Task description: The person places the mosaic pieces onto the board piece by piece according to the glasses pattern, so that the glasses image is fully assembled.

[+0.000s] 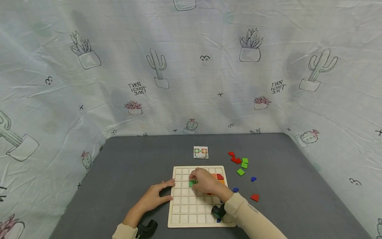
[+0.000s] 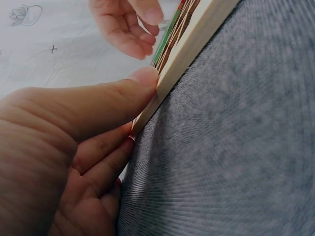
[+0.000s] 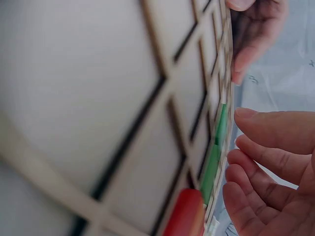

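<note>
A pale wooden grid board (image 1: 184,209) lies on the dark grey table. My left hand (image 1: 155,196) rests at its left edge, thumb and fingers spread; in the left wrist view the thumb (image 2: 113,101) touches the side of the frame. Over the upper middle of the grid is my right hand (image 1: 203,180), fingers bent loosely beside a green square (image 1: 191,183) in a cell. Nothing shows between those fingers in the right wrist view, where green pieces (image 3: 211,167) and a red piece (image 3: 186,211) sit in the grid. Past the right hand are a red quarter-round (image 1: 220,177) and orange pieces.
A patterned card (image 1: 201,152) lies behind the board. To the right are several loose red pieces (image 1: 233,159), green squares (image 1: 240,172), blue half-rounds (image 1: 253,179) and another red piece (image 1: 255,198). A cactus-print curtain (image 1: 191,83) surrounds the table.
</note>
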Tool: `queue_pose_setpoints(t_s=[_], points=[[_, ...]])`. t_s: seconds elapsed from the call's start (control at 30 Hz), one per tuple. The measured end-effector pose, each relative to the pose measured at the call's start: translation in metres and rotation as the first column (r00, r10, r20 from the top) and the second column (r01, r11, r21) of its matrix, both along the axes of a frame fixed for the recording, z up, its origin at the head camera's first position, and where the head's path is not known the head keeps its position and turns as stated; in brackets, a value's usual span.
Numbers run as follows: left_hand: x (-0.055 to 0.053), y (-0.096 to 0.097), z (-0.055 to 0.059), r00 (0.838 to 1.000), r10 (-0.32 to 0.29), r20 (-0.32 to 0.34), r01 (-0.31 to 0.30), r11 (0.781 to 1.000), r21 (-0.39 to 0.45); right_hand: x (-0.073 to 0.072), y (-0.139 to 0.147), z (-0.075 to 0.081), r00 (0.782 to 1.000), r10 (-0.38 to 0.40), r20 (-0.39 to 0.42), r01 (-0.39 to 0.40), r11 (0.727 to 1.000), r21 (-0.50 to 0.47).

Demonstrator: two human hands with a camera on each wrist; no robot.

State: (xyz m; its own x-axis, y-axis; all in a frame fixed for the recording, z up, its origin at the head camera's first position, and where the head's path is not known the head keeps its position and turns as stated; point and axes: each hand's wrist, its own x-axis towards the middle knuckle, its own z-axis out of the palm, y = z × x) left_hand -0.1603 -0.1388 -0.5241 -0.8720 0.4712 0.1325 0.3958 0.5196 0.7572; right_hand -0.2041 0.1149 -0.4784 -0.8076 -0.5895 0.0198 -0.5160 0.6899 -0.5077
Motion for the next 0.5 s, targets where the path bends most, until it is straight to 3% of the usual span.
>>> queue_pose_setpoints(t_s=[0.3,0.5], points=[[0.000,0.000,-0.001,1.000,0.000,0.016,0.000,1.000,0.001,0.001,0.024,0.016,0.997,-0.035,0.062,0.044,0.988,-0.151],[0.000,0.001,-0.001,1.000,-0.009,0.003,0.009,1.000,0.009,0.007,0.056,0.019,0.994,-0.095,0.055,0.105,0.972,-0.210]])
